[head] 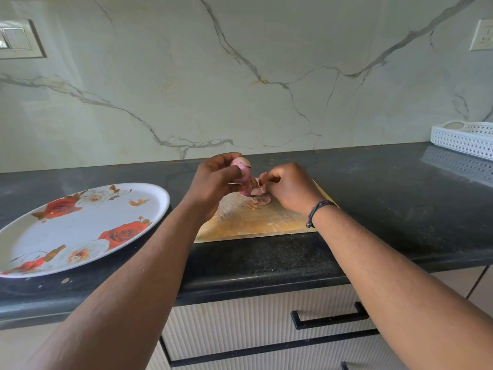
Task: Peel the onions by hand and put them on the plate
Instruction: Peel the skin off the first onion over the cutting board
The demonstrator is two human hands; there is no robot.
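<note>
My left hand [216, 180] grips a pink onion [244, 173] above the wooden cutting board [248, 222], fingers curled round it. Just to its right, my right hand [288, 186] pinches a strip of onion skin [257, 190] that hangs beside the onion. Loose pieces of peel [257, 202] lie on the board under the hands. A white plate with red roses [80, 231] sits on the dark counter to the left, with no onion on it.
The dark stone counter [386, 198] runs left to right, its front edge just below the board. A white perforated basket [464, 138] stands at the far right by the marble wall. Drawers with black handles [330, 319] are below.
</note>
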